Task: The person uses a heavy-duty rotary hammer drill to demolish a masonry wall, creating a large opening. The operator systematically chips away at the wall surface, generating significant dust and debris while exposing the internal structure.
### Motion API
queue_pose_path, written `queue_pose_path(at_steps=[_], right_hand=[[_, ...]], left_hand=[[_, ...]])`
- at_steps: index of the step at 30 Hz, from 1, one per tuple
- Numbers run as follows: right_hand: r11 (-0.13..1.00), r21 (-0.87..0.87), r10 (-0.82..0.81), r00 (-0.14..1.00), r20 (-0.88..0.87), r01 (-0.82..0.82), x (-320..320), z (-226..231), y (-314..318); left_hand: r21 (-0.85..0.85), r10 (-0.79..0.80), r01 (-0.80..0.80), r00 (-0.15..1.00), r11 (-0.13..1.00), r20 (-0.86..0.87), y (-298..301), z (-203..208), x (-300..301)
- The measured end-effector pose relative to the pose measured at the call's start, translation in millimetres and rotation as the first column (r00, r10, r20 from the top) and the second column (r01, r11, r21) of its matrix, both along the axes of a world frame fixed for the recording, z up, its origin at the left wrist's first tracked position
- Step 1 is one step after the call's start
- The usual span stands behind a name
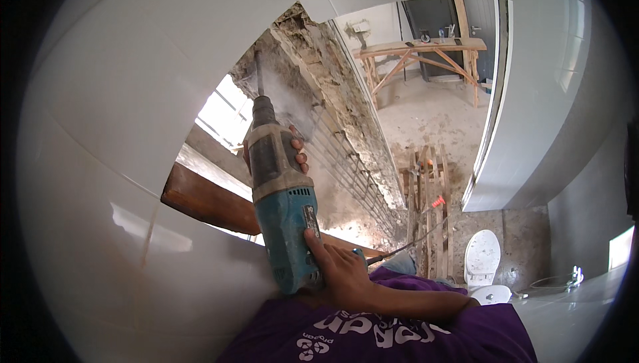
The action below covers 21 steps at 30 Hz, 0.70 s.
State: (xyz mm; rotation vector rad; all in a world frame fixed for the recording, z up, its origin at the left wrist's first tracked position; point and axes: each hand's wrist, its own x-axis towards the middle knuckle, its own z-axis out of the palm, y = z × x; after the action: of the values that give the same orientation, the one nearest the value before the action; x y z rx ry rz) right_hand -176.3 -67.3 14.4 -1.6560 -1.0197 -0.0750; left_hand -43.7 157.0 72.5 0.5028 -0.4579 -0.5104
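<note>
While the blue drill [287, 220] points toward broken masonry [313, 63] at upper centre, left fingers [301, 159] and right fingers [319, 252] grip it.

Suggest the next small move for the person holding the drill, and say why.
Probably press the bit slightly into the masonry: it appears to reach the broken face, dust hangs beside it, and the left hand supports the front of the drill while the right hand holds the rear.

One teal-and-black, long-bodied power drill [287, 226] at seven o'clock; two bare hands [346, 273]; one brown timber trestle table [426, 47] at one o'clock; one white, oval-lidded toilet [482, 254] at four.
</note>
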Motion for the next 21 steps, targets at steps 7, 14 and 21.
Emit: queue_pose_path(at_steps=[7, 14, 21], right_hand=[[0.995, 0.095, -0.008, 0.999, 0.052, 0.003, 2.7, -9.5, 13.0], [0.986, -0.103, -0.145, 0.976, -0.161, 0.13, 58.0, 18.6, 28.3], [0.901, 0.396, -0.084, 0.967, -0.243, 0.178, 100.9, 13.2, -41.3]], left_hand=[[-0.016, 0.01, -0.01, 1.0, 1.0, -0.002, 18.2, -7.3, 7.3], [0.17, 0.211, -0.226, 0.972, 0.959, 0.101, 11.7, 17.4, 47.1], [0.267, 0.73, -0.745, 0.661, 0.612, 0.174, -59.9, -1.2, 103.8]])
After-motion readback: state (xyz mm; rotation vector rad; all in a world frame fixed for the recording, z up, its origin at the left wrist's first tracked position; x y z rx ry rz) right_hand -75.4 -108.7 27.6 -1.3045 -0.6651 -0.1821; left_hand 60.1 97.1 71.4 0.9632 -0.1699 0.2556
